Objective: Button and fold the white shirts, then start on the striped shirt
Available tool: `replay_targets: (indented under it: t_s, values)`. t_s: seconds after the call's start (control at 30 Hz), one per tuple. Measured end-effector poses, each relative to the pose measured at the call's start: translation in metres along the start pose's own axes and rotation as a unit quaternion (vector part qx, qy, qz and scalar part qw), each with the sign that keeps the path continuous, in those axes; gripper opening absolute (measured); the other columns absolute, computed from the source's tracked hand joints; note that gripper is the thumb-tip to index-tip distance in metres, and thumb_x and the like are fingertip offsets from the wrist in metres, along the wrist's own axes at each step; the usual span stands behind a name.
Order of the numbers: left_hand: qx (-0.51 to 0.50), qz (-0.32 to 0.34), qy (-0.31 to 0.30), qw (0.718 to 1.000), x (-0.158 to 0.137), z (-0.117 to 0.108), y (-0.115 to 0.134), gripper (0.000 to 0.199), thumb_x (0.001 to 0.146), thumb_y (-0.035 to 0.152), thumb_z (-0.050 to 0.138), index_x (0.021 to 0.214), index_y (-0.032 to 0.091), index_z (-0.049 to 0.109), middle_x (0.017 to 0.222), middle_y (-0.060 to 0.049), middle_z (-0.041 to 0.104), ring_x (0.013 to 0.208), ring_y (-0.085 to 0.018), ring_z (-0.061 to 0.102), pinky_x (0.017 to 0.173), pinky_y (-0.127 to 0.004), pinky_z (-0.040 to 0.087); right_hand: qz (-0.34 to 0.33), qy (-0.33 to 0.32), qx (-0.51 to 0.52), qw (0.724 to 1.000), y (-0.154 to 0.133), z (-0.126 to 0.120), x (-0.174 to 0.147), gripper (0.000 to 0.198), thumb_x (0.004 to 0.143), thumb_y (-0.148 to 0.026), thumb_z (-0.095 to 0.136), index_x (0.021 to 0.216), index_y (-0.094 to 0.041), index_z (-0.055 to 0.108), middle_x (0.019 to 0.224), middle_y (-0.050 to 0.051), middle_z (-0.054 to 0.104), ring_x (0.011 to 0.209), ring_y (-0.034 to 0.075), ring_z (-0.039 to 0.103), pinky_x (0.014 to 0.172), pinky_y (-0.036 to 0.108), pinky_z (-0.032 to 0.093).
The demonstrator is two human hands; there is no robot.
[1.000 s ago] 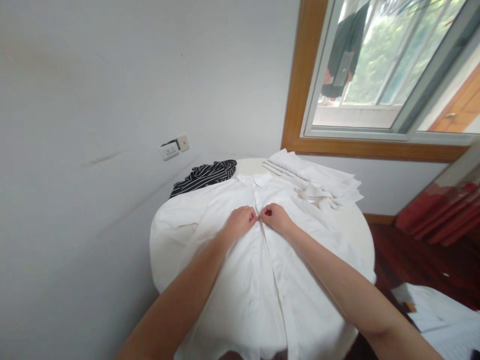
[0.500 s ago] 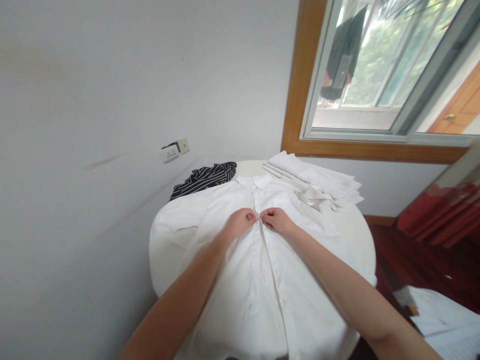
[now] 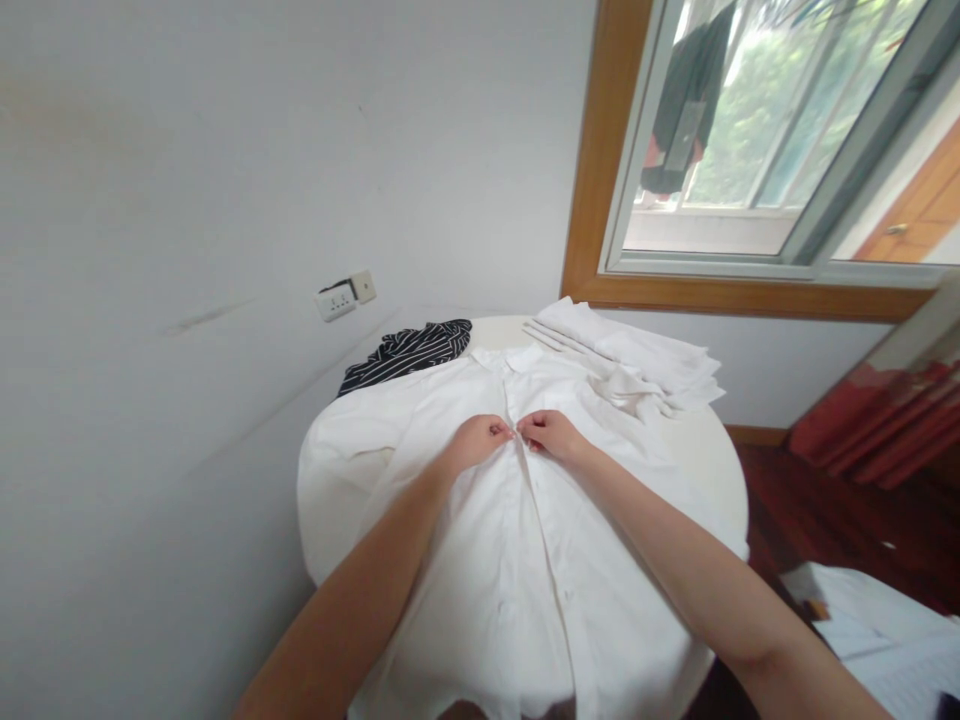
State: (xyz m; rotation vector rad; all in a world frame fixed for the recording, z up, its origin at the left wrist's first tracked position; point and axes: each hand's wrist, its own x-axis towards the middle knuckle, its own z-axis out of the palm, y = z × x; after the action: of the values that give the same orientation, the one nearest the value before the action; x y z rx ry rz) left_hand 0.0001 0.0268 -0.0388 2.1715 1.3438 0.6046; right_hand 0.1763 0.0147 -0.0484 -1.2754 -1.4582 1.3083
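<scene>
A white button-up shirt (image 3: 480, 560) lies spread face up, its collar at the far side and its lower front hanging toward me. Below the chest the two front edges are apart. My left hand (image 3: 480, 440) pinches one front edge at the chest. Close beside it, my right hand (image 3: 551, 435) pinches the other edge, and the fingertips of both hands nearly meet. Any button between the fingers is too small to make out.
The shirt lies on a round white table (image 3: 720, 470) against the wall. A black striped cloth (image 3: 409, 355) sits at the far left, folded white garments (image 3: 630, 345) at the far right. White items (image 3: 885, 620) are low on the right, near a red curtain (image 3: 885, 420).
Both hands stay at the same spot on the shirt front, with only slight finger movement. The whole view has shifted a little.
</scene>
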Motion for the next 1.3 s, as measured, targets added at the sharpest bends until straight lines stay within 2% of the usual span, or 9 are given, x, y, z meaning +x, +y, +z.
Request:
replay_targets:
  t_s: [0.5, 0.8, 0.97, 1.1, 1.3]
  values:
    - [-0.048, 0.039, 0.012, 0.998, 0.001, 0.002, -0.006, 0.022, 0.079, 0.033, 0.053, 0.081, 0.017, 0.068, 0.078, -0.003, 0.069, 0.072, -0.015, 0.059, 0.069, -0.025, 0.045, 0.043, -0.013, 0.083, 0.996, -0.003, -0.001, -0.003, 0.011, 0.075, -0.011, 0.057, 0.067, -0.016, 0.063, 0.055, -0.003, 0.061, 0.05, 0.008, 0.056, 0.058, 0.02, 0.05]
    - [0.009, 0.077, 0.033, 0.996, -0.001, 0.002, -0.007, 0.021, 0.081, 0.029, 0.051, 0.085, 0.018, 0.068, 0.079, -0.002, 0.066, 0.071, -0.014, 0.056, 0.066, -0.024, 0.043, 0.073, -0.017, 0.088, 0.993, -0.003, -0.002, 0.0, 0.011, 0.077, -0.01, 0.058, 0.069, -0.015, 0.064, 0.05, -0.005, 0.06, 0.048, 0.008, 0.056, 0.055, 0.017, 0.051]
    - [0.018, 0.071, 0.032, 0.997, -0.001, 0.003, -0.007, 0.022, 0.082, 0.029, 0.051, 0.086, 0.018, 0.069, 0.083, -0.002, 0.067, 0.075, -0.014, 0.058, 0.069, -0.023, 0.043, 0.076, -0.042, 0.093, 0.992, -0.008, -0.005, -0.003, 0.013, 0.081, -0.011, 0.057, 0.07, -0.014, 0.065, 0.054, -0.002, 0.064, 0.052, 0.009, 0.06, 0.059, 0.018, 0.053]
    - [0.015, 0.057, 0.026, 0.998, 0.0, 0.004, -0.009, 0.022, 0.082, 0.029, 0.051, 0.087, 0.017, 0.069, 0.084, -0.003, 0.068, 0.076, -0.015, 0.058, 0.07, -0.024, 0.044, 0.077, -0.058, 0.098, 0.99, -0.01, -0.007, -0.005, 0.009, 0.078, -0.01, 0.062, 0.07, -0.014, 0.066, 0.058, -0.001, 0.066, 0.056, 0.009, 0.063, 0.062, 0.018, 0.054]
    - [0.023, 0.054, 0.023, 0.998, 0.002, 0.004, -0.012, 0.021, 0.08, 0.025, 0.051, 0.088, 0.017, 0.069, 0.085, -0.003, 0.068, 0.075, -0.014, 0.058, 0.069, -0.023, 0.043, 0.08, -0.024, 0.069, 0.994, -0.007, 0.0, 0.0, 0.01, 0.073, -0.005, 0.064, 0.07, -0.015, 0.063, 0.052, -0.002, 0.063, 0.052, 0.01, 0.062, 0.055, 0.019, 0.053]
